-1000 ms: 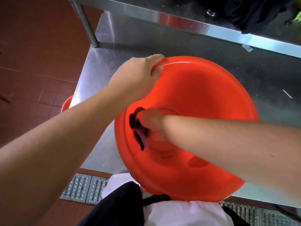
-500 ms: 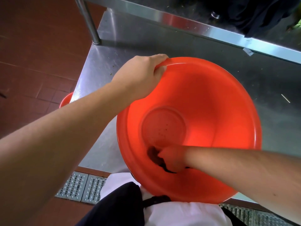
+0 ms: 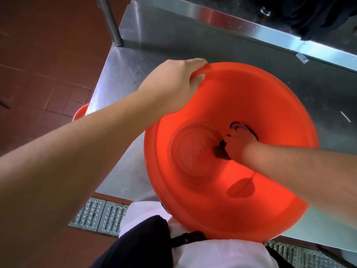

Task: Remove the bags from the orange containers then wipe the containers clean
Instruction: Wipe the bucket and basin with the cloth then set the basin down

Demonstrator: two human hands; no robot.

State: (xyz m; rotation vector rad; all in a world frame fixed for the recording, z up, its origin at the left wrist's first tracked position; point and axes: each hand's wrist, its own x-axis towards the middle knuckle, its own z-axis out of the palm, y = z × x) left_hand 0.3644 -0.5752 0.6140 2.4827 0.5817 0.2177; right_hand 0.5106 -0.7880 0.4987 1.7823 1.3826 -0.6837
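A large round orange container [image 3: 270, 105] is tilted toward me at the near edge of a steel table [image 3: 123, 74]. My left hand [image 3: 173, 84] grips its far-left rim, thumb inside the rim. My right hand [image 3: 238, 142] is deep inside, pressed against the inner wall just right of the round bottom. It is closed on a dark cloth [image 3: 220, 150] that shows at my fingertips and above my knuckles. No bag shows in this container.
The rim of a second orange container [image 3: 80, 113] peeks out under my left forearm, beside the table. A steel shelf [image 3: 251, 22] runs overhead at the back on a post [image 3: 112, 22]. Dark fabric [image 3: 313, 14] lies on the shelf. Metal floor grates [image 3: 100, 215] sit below.
My right hand with the cloth has swept around the inside, from the left wall, down to the near wall, then over to the right of the bottom. My left hand has kept its grip.
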